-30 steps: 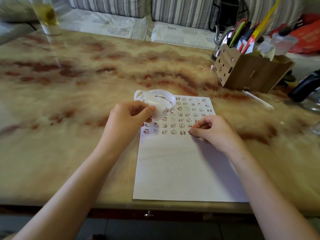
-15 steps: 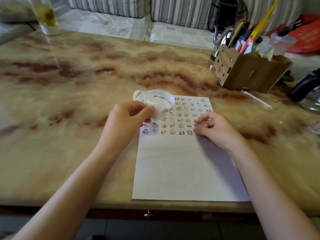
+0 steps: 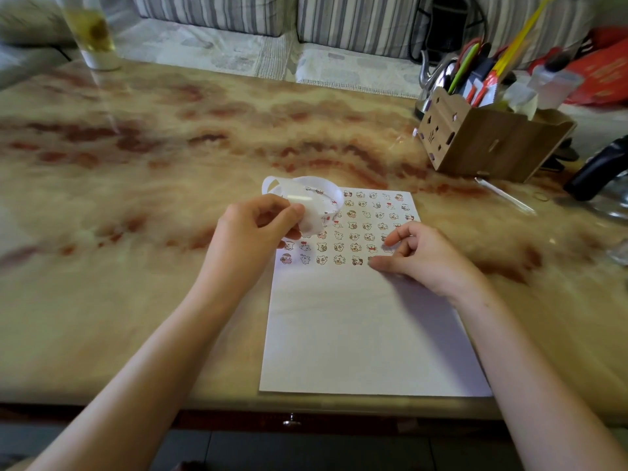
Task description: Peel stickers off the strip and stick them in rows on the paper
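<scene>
A white sheet of paper lies on the marble table, its top part filled with several rows of small cartoon stickers. My left hand pinches a curled white sticker strip between thumb and fingers, holding it over the paper's top left corner. My right hand hovers at the right end of the lowest sticker row, fingers loosely curled, with the thumb tip low over the paper beside the last sticker. I cannot tell whether it holds a sticker.
A brown cardboard organiser with pens and scissors stands at the back right, a white stick lying before it. A dark object sits at the right edge. A glass of yellow drink stands far left. The table edge is near me.
My right hand lifted off the end of the lowest row, its fingers spreading a little. My left hand has stayed put with the strip.
</scene>
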Demonstrator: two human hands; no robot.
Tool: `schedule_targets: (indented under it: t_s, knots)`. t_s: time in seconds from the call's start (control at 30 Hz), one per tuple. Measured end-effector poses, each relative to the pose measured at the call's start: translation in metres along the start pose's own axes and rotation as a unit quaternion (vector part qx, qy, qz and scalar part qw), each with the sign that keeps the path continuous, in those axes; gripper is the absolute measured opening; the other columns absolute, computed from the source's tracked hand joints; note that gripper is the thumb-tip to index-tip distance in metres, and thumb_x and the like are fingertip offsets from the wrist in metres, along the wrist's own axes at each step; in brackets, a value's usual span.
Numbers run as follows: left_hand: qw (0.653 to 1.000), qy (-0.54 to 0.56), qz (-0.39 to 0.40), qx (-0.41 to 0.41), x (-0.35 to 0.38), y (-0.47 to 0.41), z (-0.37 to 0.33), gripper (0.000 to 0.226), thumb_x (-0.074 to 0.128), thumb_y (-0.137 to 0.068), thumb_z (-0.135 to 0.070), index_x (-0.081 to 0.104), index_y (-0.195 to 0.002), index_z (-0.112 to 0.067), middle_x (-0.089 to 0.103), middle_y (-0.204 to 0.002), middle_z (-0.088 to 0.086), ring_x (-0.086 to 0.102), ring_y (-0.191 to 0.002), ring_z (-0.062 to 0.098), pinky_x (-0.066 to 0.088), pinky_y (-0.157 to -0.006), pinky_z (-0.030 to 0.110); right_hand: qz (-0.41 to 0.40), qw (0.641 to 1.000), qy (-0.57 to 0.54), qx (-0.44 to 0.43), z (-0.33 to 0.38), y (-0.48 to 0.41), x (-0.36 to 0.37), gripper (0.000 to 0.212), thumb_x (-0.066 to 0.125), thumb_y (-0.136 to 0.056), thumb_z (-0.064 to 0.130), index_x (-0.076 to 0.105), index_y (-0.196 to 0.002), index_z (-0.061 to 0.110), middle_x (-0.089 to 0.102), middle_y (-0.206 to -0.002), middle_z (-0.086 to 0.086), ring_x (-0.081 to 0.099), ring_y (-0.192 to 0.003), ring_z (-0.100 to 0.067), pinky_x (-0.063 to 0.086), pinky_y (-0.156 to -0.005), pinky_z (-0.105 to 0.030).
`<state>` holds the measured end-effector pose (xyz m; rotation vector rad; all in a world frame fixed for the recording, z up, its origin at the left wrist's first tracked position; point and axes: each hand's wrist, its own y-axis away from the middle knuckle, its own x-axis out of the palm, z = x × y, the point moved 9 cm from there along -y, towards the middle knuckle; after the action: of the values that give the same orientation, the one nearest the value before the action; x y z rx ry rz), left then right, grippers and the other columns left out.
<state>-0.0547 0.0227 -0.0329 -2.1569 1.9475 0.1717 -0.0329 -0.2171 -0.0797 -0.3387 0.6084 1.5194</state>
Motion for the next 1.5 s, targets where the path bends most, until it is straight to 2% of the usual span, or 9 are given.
schedule_targets:
  t_s: [0.2,0.37,0.57,0.67,0.73,0.8,0.9,1.2,1.5]
  knots:
    - [1.0,-0.008,-0.001,0.004,-0.001,0.0,-0.001,0.018,0.059,-0.092,-0.022,0.071,-0.082,-0.013,0.072,-0.074,-0.002,0.068,-0.071,0.003,0.047,-0.063,0.008,0.016,1.0,-0.023,0.007,-0.001,-0.001,-0.002,0.021,0.073,-0.081,0.007,0.057,-0.095,0.012,0.052,-0.058,0.003,0.046,-0.038,0.001,0.035,-0.042,-0.012]
    - [1.0,-0.009,-0.001,0.004,0.001,0.0,0.0,0.018,0.06,-0.092,-0.022,0.071,-0.081,-0.013,0.073,-0.075,-0.001,0.069,-0.073,0.006,0.051,-0.067,0.012,-0.034,0.999,0.014,0.006,0.0,-0.001,0.0,0.035,0.081,-0.072,0.035,0.056,-0.09,0.019,0.053,-0.064,0.004,0.047,-0.048,-0.005,0.032,-0.052,-0.025]
    - [1.0,0.014,0.005,0.013,0.002,0.002,-0.004,0.018,0.058,-0.093,-0.018,0.072,-0.086,-0.008,0.075,-0.077,-0.003,0.071,-0.074,0.006,0.055,-0.07,0.016,-0.057,0.998,0.024,-0.014,0.003,-0.001,-0.003,0.012,0.067,-0.086,0.018,0.061,-0.095,0.014,0.053,-0.062,0.002,0.043,-0.05,-0.006,0.029,-0.05,-0.022]
    - [0.999,0.045,0.005,0.012,0.001,0.002,-0.006,0.018,0.057,-0.093,-0.016,0.07,-0.089,-0.005,0.075,-0.076,0.001,0.072,-0.072,0.01,0.052,-0.062,0.014,-0.107,0.991,-0.016,-0.077,0.024,0.009,-0.007,0.003,0.063,-0.088,0.018,0.063,-0.086,0.017,0.065,-0.077,-0.008,0.054,-0.06,-0.017,0.037,-0.053,-0.024]
    - [0.999,0.047,0.001,0.016,0.001,0.001,-0.008,0.018,0.057,-0.094,-0.016,0.07,-0.089,-0.004,0.075,-0.077,0.004,0.072,-0.071,0.013,0.051,-0.059,0.013,-0.13,0.978,-0.021,-0.16,0.051,0.021,-0.007,0.006,0.063,-0.089,0.022,0.064,-0.084,0.02,0.068,-0.079,0.003,0.056,-0.067,-0.016,0.04,-0.058,-0.022]
    - [0.999,0.042,0.0,0.022,0.001,0.001,-0.009,0.018,0.057,-0.094,-0.015,0.07,-0.089,-0.004,0.074,-0.075,0.004,0.071,-0.07,0.013,0.051,-0.059,0.014,-0.097,0.968,-0.055,-0.226,0.076,0.034,0.002,0.005,0.066,-0.088,0.022,0.067,-0.084,0.022,0.069,-0.081,0.009,0.056,-0.07,-0.007,0.041,-0.063,-0.018]
    - [0.999,0.04,0.002,0.026,0.002,0.0,-0.008,0.017,0.057,-0.094,-0.016,0.071,-0.087,-0.008,0.073,-0.07,0.0,0.071,-0.068,0.012,0.053,-0.061,0.017,-0.048,0.958,-0.094,-0.265,0.093,0.046,0.019,0.006,0.073,-0.082,0.017,0.069,-0.086,0.019,0.071,-0.085,0.008,0.06,-0.076,-0.008,0.046,-0.071,-0.021]
    - [0.999,0.035,0.011,0.027,0.007,0.001,-0.008,0.019,0.056,-0.094,-0.02,0.072,-0.086,-0.015,0.074,-0.072,-0.003,0.071,-0.071,0.009,0.057,-0.069,0.024,-0.068,0.949,-0.087,-0.294,0.094,0.048,0.03,0.009,0.074,-0.08,0.007,0.071,-0.086,0.013,0.071,-0.079,0.006,0.056,-0.066,-0.002,0.044,-0.065,-0.012]
    - [0.998,0.035,0.06,-0.009,0.014,0.003,-0.001,0.015,0.063,-0.089,-0.019,0.075,-0.09,-0.01,0.076,-0.084,0.001,0.072,-0.084,0.011,0.056,-0.085,0.031,-0.094,0.945,-0.097,-0.299,0.091,0.046,0.023,0.008,0.072,-0.081,0.006,0.072,-0.086,0.012,0.071,-0.081,0.003,0.064,-0.074,-0.01,0.051,-0.073,-0.02]
